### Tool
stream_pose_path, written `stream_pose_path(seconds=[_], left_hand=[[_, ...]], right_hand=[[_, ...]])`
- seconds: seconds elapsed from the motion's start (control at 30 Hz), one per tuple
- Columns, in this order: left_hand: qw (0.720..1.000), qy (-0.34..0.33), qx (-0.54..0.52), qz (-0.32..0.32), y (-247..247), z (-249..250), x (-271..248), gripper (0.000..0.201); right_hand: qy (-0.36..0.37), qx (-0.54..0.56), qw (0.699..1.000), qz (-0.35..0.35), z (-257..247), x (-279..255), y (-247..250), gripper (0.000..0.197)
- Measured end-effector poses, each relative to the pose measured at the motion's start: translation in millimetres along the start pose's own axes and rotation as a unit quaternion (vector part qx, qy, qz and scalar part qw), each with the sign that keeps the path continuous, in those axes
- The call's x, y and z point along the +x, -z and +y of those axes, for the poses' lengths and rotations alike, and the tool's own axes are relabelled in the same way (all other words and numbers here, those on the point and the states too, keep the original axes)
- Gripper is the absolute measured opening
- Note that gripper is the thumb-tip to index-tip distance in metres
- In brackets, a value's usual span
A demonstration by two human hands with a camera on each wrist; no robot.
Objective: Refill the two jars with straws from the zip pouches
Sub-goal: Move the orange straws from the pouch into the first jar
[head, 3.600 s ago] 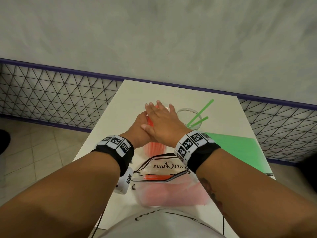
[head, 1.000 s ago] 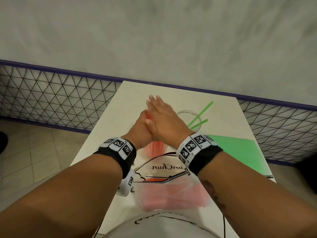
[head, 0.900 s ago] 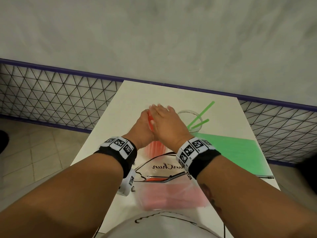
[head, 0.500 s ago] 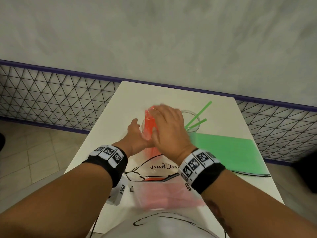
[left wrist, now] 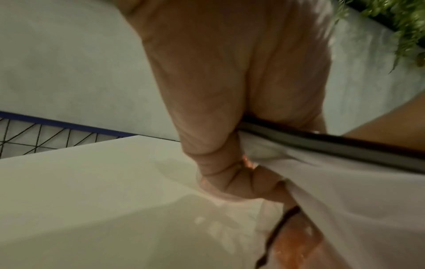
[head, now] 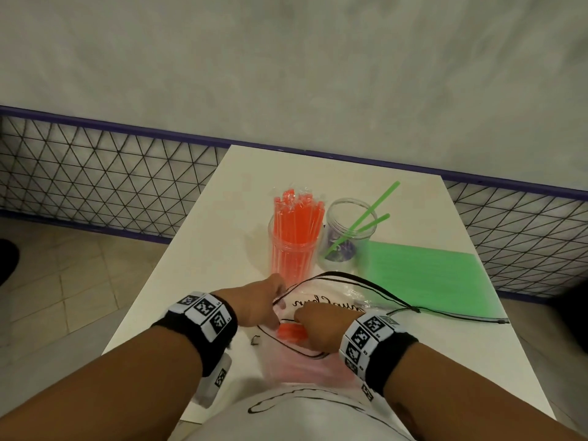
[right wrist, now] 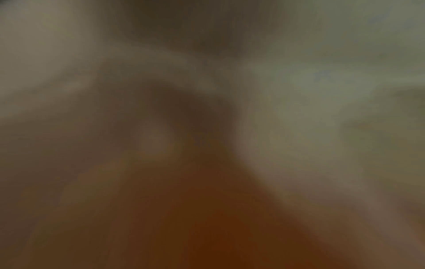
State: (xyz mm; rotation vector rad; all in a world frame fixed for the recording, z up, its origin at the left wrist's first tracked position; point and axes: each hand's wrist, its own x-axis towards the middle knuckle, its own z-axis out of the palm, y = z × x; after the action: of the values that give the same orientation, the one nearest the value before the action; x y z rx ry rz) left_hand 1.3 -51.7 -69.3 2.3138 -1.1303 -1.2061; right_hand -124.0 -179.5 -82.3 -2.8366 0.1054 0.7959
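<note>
A clear jar packed with wrapped red straws stands mid-table. Beside it on the right, a second clear jar holds two green straws. A clear zip pouch with red straws inside lies at the near edge. My left hand pinches the pouch's black-zipped rim, fingers curled on the plastic. My right hand reaches into the pouch mouth onto the red straws; its fingers are hidden. The right wrist view is a dark blur.
A flat green-straw pouch lies on the right of the white table, its zip edge toward me. A wire-mesh fence with a purple rail runs behind the table, against a grey wall. Tiled floor lies to the left.
Both hands have left the red-straw jar and dropped back to the clear pouch. The left now pinches its rim, the right has gone into its mouth. The jar stands uncovered.
</note>
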Motion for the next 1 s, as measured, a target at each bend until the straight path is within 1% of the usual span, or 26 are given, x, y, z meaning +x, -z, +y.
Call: stream_pose_path(seconds=[0.07, 0.1, 0.17, 0.23, 0.27, 0.3, 0.37, 0.4, 0.43, 0.5, 0.57, 0.67, 0.73, 0.77, 0.8, 0.83, 0.87, 0.9, 0.93, 0.97, 1.0], left_hand=[[0.999, -0.019, -0.032, -0.02, 4.6, 2.1, -2.9, 0.055], [0.998, -0.029, -0.05, -0.025, 6.6, 2.7, -4.6, 0.053], [0.991, -0.05, -0.116, -0.047, 9.8, 4.5, -8.1, 0.043], [0.986, -0.061, -0.143, -0.06, 12.6, 6.3, -10.9, 0.041], [0.988, -0.058, -0.126, -0.063, 13.4, 7.0, -10.0, 0.043], [0.993, -0.054, -0.088, -0.062, 14.7, 8.4, -9.4, 0.046], [0.998, -0.031, 0.029, -0.049, 17.3, 8.2, -6.0, 0.049], [0.997, -0.016, 0.067, -0.041, 17.0, 6.5, -3.5, 0.05], [0.996, -0.003, 0.085, -0.039, 16.0, 5.7, -2.7, 0.054], [0.993, 0.02, 0.108, -0.053, 10.2, 4.4, -1.6, 0.07], [0.989, 0.03, 0.127, -0.067, 4.0, 5.5, -0.8, 0.083], [0.989, 0.037, 0.127, -0.071, -2.3, 3.2, 5.6, 0.089], [0.989, 0.049, 0.119, -0.072, -1.0, -0.1, 7.1, 0.084], [0.99, 0.063, 0.102, -0.076, 1.8, -2.0, 6.3, 0.08], [0.991, 0.075, 0.078, -0.078, 6.0, -4.2, 5.4, 0.073], [0.993, 0.078, 0.056, -0.073, 11.9, -6.2, 3.3, 0.06], [0.996, 0.067, 0.037, -0.053, 19.8, -7.9, 0.7, 0.047], [0.998, 0.051, 0.017, -0.017, 28.1, -9.0, -1.9, 0.042], [0.998, 0.04, -0.009, 0.037, 35.8, -10.0, -2.5, 0.044], [0.994, 0.028, -0.044, 0.099, 44.7, -7.7, -4.5, 0.051], [0.982, 0.013, -0.089, 0.163, 51.5, -6.7, -3.7, 0.066]], right_hand=[[-0.012, 0.002, 1.0, -0.001, 3.0, 0.2, -0.7, 0.045], [-0.017, 0.007, 1.0, 0.001, 4.7, 1.1, -1.6, 0.047], [-0.026, 0.008, 1.0, 0.009, 6.2, 0.8, -0.8, 0.059], [-0.032, 0.012, 0.999, 0.016, 8.6, 1.4, -0.8, 0.064], [-0.034, 0.016, 0.999, 0.017, 10.1, 1.9, -0.9, 0.061], [-0.036, 0.017, 0.999, 0.018, 11.9, 2.1, -0.9, 0.054], [-0.044, 0.013, 0.999, 0.025, 15.3, 2.0, -1.9, 0.032], [-0.047, 0.016, 0.998, 0.028, 16.2, 1.5, -2.7, 0.025], [-0.047, 0.021, 0.998, 0.028, 16.8, 1.1, -3.7, 0.023], [-0.042, 0.039, 0.998, 0.023, 17.2, 0.2, -3.9, 0.022], [-0.022, 0.052, 0.998, 0.025, 16.6, 0.1, -0.7, 0.019], [0.009, 0.057, 0.998, 0.016, 12.8, -0.5, 10.5, 0.014], [0.022, 0.083, 0.996, 0.008, 10.8, -3.2, 23.5, 0.015], [0.033, 0.113, 0.993, 0.013, 11.4, -5.6, 31.3, 0.017], [0.046, 0.149, 0.987, 0.021, 11.6, -8.5, 39.9, 0.021], [0.064, 0.186, 0.98, 0.03, 10.1, -14.2, 50.9, 0.03], [0.082, 0.22, 0.971, 0.04, 7.9, -21.5, 63.7, 0.041], [0.095, 0.251, 0.962, 0.057, 5.2, -29.9, 77.8, 0.049], [0.096, 0.279, 0.951, 0.089, 1.8, -39.9, 93.5, 0.051], [0.085, 0.307, 0.938, 0.137, -0.8, -50.4, 110.1, 0.047], [0.07, 0.335, 0.919, 0.196, -4.2, -60.7, 126.7, 0.034]])
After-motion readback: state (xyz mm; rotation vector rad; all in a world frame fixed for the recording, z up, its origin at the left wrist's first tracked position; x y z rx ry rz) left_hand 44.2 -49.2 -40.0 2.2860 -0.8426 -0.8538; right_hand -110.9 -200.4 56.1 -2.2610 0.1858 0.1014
